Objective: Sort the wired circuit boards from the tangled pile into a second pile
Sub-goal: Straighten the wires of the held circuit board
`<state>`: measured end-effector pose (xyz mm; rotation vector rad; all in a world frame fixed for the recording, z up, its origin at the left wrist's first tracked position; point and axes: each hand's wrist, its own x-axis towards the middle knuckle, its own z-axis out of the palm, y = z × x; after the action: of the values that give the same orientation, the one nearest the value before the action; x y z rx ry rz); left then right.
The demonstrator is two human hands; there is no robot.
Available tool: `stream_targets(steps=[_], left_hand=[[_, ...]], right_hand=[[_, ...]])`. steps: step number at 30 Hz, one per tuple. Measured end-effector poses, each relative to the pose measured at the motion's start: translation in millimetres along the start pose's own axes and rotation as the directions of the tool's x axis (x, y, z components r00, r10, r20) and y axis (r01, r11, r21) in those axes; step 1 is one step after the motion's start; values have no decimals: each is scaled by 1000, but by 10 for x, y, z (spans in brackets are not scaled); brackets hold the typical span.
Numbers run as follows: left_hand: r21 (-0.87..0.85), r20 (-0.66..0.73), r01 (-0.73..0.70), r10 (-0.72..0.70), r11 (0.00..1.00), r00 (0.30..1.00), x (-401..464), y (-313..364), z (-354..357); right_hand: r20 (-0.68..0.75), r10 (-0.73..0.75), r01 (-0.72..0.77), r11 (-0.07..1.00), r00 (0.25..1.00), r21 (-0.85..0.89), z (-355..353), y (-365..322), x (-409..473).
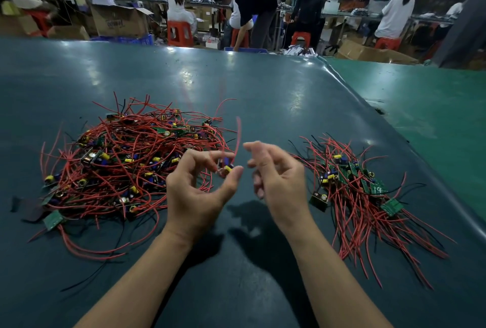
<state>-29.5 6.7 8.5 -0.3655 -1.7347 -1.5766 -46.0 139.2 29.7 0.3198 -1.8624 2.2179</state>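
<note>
While the left hand (200,185) pinches one small circuit board (226,168) above the desk (263,96), its red wire (238,135) trailing up, the right hand (276,177) hovers loosely curled, holding nothing. Next, probably: carry it clear of the tangled pile (126,164) to the second pile (360,191).

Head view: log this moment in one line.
left hand pinches wired board | right hand holds nothing | tangled pile left | second pile right

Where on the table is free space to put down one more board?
Bare mat lies beyond both piles, and between the tangled pile and the second pile, under the hands. Crowded: loose wires fan out around each pile; the second pile sits near the mat's right edge.
</note>
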Motion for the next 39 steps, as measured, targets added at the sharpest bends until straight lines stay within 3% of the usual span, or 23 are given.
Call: stream_targets(steps=[3, 9, 13, 22, 27, 34, 39], left_hand=[[183, 63, -117, 107, 976, 992, -19, -42, -30], [176, 93, -129, 114, 976, 989, 5, -33, -33], [286, 161, -171, 128, 943, 979, 10, -41, -37], [333, 143, -121, 77, 935, 987, 7, -15, 7], [334, 156, -115, 65, 936, 986, 4, 2, 38], [360, 198, -160, 93, 919, 976, -13, 6, 25], [363, 223, -201, 125, 910, 967, -21, -2, 28]], right_hand=[[234, 65, -82, 995, 970, 62, 60, -20, -68], [210, 184, -224, 957, 960, 185, 91, -13, -81], [106, 182, -200, 960, 978, 196, 56, -11, -33], [-107, -109, 101, 992, 988, -74, -29, 8, 39], [-255, -174, 140, 979, 951, -148, -101, 31, 106], [-476, -264, 188, 961, 839, -202, -267, 43, 245], [-537, -256, 197, 966, 804, -166, -323, 45, 282]])
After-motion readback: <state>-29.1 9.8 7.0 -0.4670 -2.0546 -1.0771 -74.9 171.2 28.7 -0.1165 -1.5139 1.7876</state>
